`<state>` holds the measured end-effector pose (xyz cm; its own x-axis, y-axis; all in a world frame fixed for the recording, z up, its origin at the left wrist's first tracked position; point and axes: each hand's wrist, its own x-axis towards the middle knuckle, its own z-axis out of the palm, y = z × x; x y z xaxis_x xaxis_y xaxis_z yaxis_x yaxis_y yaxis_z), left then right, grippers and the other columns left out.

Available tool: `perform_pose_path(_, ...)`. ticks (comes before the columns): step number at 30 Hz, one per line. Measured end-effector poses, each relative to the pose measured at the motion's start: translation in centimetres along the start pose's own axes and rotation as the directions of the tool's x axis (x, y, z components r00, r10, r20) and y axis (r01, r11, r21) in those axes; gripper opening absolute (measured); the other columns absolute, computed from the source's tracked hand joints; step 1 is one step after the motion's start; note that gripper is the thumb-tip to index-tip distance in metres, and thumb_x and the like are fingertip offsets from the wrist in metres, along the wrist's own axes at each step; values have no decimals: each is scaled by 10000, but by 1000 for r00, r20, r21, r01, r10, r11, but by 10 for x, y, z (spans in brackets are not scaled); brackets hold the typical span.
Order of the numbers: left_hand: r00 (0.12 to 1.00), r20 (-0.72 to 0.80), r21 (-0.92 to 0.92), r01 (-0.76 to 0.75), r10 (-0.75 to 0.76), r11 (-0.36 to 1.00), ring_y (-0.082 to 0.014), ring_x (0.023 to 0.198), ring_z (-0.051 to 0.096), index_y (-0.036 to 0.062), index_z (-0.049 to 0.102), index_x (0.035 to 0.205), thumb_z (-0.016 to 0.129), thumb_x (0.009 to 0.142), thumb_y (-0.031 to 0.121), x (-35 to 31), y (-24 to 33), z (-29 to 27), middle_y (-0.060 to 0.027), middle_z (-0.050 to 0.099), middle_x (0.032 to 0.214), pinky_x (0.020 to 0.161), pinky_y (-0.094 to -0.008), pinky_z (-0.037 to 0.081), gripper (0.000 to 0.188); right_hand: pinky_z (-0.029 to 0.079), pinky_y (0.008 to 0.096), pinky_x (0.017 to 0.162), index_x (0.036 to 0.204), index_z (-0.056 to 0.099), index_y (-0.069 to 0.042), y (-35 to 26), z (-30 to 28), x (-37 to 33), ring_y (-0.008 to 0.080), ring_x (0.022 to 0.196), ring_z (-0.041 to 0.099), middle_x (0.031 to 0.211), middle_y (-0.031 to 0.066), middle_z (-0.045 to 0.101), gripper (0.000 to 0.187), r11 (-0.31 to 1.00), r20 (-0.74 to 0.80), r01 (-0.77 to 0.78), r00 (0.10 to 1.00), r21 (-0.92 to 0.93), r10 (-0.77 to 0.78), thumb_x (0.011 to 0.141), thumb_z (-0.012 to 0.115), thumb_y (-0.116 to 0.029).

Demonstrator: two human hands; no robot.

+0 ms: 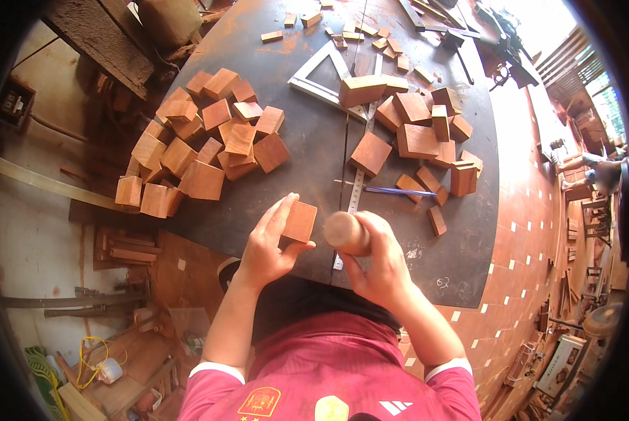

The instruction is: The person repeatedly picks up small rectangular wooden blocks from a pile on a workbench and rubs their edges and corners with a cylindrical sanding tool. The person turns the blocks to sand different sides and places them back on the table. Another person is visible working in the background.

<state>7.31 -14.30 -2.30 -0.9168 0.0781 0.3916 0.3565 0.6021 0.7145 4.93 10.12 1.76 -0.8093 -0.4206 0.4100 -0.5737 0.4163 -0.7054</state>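
My left hand [267, 251] grips a squarish reddish wooden block [300, 222] by its left side, thumb below and fingers along the edge. Close to its right, my right hand [382, 261] is wrapped round a pale wooden cylinder [345, 233], its rounded end turned toward the block. A gap shows between block and cylinder; the cylinder is slightly blurred, and its exact kind cannot be told. Both hands are over the near edge of a dark worktable [307, 189]. Beside the right hand, a steel ruler [356, 191] lies on the table, with a blue pen [400, 191] to its right.
Loose wooden blocks [202, 181] are heaped at the left of the table, and another group of blocks [418, 140] stands at the right. A metal triangular frame [313, 78] lies farther back, near small offcuts [391, 48]. Tiled floor [486, 281] runs along the right side.
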Motion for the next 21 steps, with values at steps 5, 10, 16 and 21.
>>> perform_pose_path(5, 1000, -8, -26, -6, 6, 1000, -461, 1335, 622, -11, 495, 1562, 931, 768, 111, -2, -3, 1, -268, 614, 1473, 1100, -491, 547, 914, 540, 489, 1080, 1530, 464, 6, -4, 7, 27, 459, 1271, 629, 1390, 265, 610, 802, 999, 223, -41, 974, -26, 46, 829, 848, -52)
perform_pose_path(10, 999, 31, -63, 23, -21, 998, -473, 1345, 610, -18, 495, 1558, 867, 746, -16, -3, -2, 0, -276, 614, 1471, 1119, -484, 536, 893, 568, 486, 1040, 1510, 510, 3, -3, 3, 16, 453, 1240, 646, 1375, 253, 620, 789, 999, 294, 50, 955, -1, -47, 798, 849, -27)
perform_pose_path(16, 999, -15, -91, 30, -32, 995, -474, 1355, 601, -42, 492, 1551, 852, 745, -26, -6, -4, -2, -281, 607, 1478, 1127, -492, 527, 883, 571, 505, 1031, 1467, 550, 21, -7, 8, 33, 488, 1209, 668, 1330, 283, 659, 726, 999, 285, 43, 957, 31, -50, 805, 847, -10)
perform_pose_path(21, 999, -22, -78, 29, -31, 997, -460, 1328, 632, -34, 512, 1541, 862, 753, 21, -3, -2, 1, -265, 644, 1444, 1126, -484, 529, 863, 563, 491, 1043, 1481, 552, 18, -12, 10, 31, 467, 1242, 675, 1348, 281, 666, 709, 999, 237, -13, 971, 49, 1, 830, 831, 0)
